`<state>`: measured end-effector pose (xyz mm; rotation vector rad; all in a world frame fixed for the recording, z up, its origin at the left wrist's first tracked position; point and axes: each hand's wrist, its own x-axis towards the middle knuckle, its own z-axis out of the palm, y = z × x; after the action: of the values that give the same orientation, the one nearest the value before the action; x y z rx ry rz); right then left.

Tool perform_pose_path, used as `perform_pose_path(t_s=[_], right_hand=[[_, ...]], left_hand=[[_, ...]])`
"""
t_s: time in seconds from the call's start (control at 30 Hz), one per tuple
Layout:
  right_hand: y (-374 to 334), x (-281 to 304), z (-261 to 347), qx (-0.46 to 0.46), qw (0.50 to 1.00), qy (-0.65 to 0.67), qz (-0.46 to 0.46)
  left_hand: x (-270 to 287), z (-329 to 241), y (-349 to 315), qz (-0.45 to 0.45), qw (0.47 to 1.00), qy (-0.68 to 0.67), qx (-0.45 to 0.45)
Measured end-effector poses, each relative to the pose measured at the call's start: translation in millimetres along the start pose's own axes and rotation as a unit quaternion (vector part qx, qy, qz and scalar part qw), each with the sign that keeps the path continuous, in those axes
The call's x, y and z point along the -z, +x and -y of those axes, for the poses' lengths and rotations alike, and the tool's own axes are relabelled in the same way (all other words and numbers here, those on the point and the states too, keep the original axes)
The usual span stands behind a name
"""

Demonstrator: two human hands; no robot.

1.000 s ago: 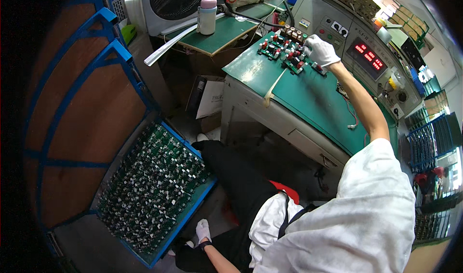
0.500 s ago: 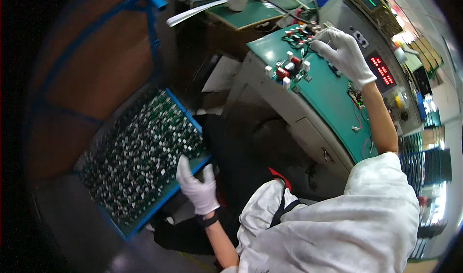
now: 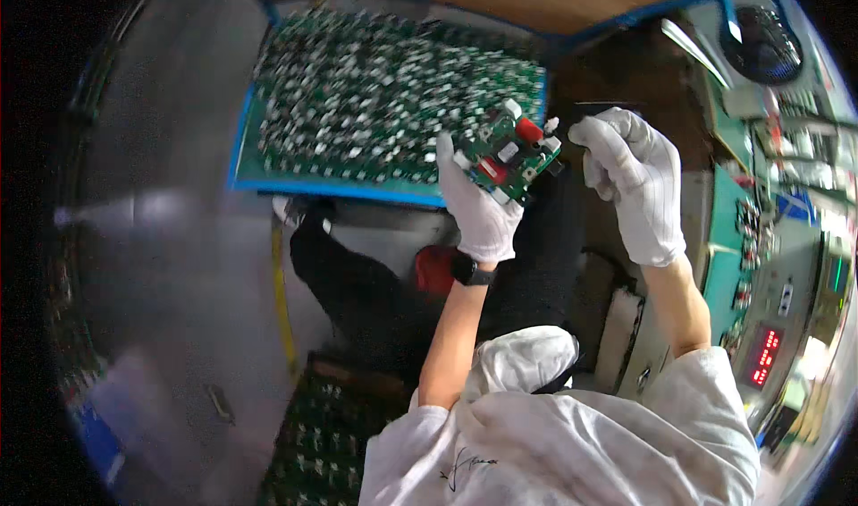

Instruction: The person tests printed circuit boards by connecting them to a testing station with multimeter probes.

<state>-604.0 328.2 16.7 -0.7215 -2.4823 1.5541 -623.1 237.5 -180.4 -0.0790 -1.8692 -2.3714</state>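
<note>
A green circuit board [image 3: 508,152] with red and white components is tilted in my gloved left hand [image 3: 481,204]. The thumb shows at the board's left side, and the other fingers are hidden beneath it. Just right of the board, apart from it, is my gloved right hand [image 3: 633,171]. Its fingers are curled together, and what they hold, if anything, is hidden. Beyond the board, a blue-edged tray [image 3: 335,189] is crowded with small green boards bearing white parts, somewhat blurred.
At the right stands a green-topped workbench [image 3: 726,278] with several boards along it and a red-lit display panel [image 3: 765,357] behind. A second batch of boards [image 3: 326,439] lies at lower left. Yellow tape [image 3: 282,300] runs along the floor, and a black round object [image 3: 764,46] is at upper right.
The view has swung left toward the tray. My right hand has come away from the bench. My left hand, held apart and bare of any board before, now grips a circuit board.
</note>
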Motion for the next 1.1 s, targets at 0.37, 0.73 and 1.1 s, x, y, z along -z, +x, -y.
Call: perform_pose_path(t_s=[0.37,0.73,1.1], right_hand=[[51.6,-179.2,-4.1,-0.092,0.97,0.144,0.172],[173.9,-271.2,-8.3,0.0,0.947,0.03,0.319],[327.9,-442.9,-2.3,0.213,0.872,-0.219,0.382]], left_hand=[[140.0,70.8,95.7,-0.236,0.89,0.277,-0.277],[247.2,67.3,180.6,-0.238,0.889,0.286,-0.265],[341.9,117.3,332.6,-0.063,0.805,0.573,-0.141]])
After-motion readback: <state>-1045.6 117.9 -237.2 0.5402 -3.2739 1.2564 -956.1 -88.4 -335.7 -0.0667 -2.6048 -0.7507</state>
